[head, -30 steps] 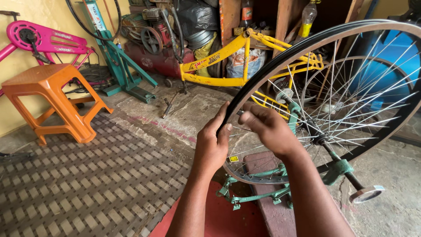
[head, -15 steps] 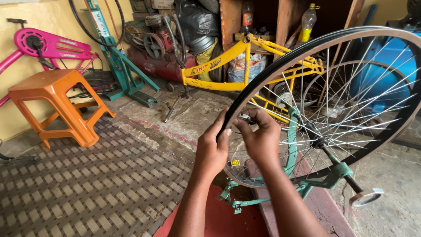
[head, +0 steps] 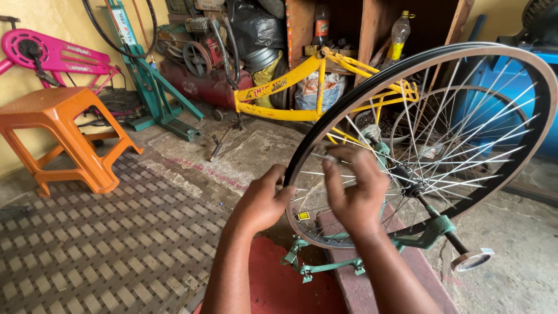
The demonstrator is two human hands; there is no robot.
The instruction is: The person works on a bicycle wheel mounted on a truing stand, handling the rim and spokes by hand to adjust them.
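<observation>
Orange plastic stool (head: 70, 136) far left, pink bike frame (head: 55, 55) behind it. Wooden shelf (head: 366, 35) at back holds two bottles, one with yellow liquid (head: 399, 38). Yellow bike frame (head: 302, 87) on floor. Left hand (head: 263, 200) curled, fingertips touching the rim. Right hand (head: 357, 189) fingers half-open, pinching a spoke. Bicycle wheel (head: 430, 145), black rim, silver spokes, sits centre-right in green truing stand (head: 360, 256).

Left hand (head: 263, 200), right hand (head: 356, 195): bare, no gloves, rings, sleeves; forearms uncovered.
</observation>
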